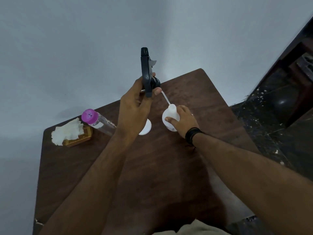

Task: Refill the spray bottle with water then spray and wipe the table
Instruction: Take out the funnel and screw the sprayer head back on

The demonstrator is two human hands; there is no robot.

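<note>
My left hand (135,107) grips the black spray head (147,72), lifted above the brown table (152,167). Its thin white tube (165,97) runs down into the open neck of the small white spray bottle (170,116). My right hand (183,122) holds that bottle upright on the table, fingers curled round its body. A clear water bottle with a purple cap (94,120) stands at the left. A white cloth (66,131) lies on a brown box (79,139) near the table's left edge.
A white round object (146,128) sits on the table, partly hidden behind my left wrist. A grey wall rises behind the table. Dark speckled stone flooring (264,126) and dark furniture lie to the right.
</note>
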